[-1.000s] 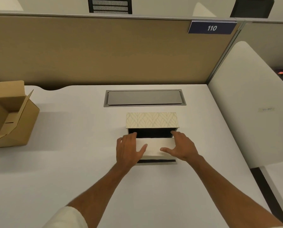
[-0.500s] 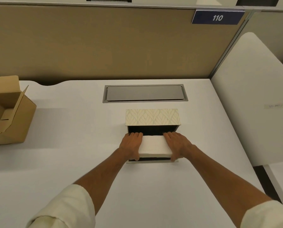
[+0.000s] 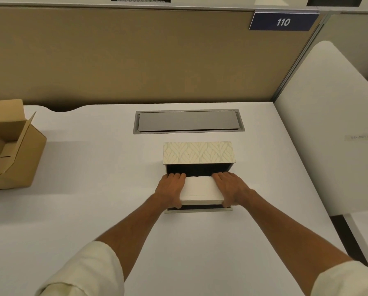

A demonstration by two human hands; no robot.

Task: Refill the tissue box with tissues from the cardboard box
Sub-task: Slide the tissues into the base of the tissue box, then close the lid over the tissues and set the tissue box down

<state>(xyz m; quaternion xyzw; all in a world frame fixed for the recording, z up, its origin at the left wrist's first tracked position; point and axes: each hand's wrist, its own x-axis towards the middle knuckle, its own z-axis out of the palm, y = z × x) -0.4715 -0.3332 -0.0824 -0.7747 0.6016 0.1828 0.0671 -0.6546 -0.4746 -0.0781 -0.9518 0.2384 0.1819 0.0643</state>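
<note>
The tissue box (image 3: 199, 155) stands open in the middle of the white desk, with a cream leaf-patterned far wall and a dark inside. A white stack of tissues (image 3: 201, 190) lies in its opening. My left hand (image 3: 170, 189) grips the stack's left end and my right hand (image 3: 230, 188) grips its right end, fingers reaching into the dark gap behind. The open brown cardboard box (image 3: 18, 146) sits at the desk's far left, flaps up; no tissues show in the visible part of it.
A grey cable hatch (image 3: 188, 121) is set flush into the desk just behind the tissue box. A tan partition (image 3: 125, 56) with a "110" sign closes the back. A white side panel (image 3: 328, 124) rises along the right edge.
Both hands slid from lying on top of the tissue stack to gripping its two ends. The stack sits lower in the box.
</note>
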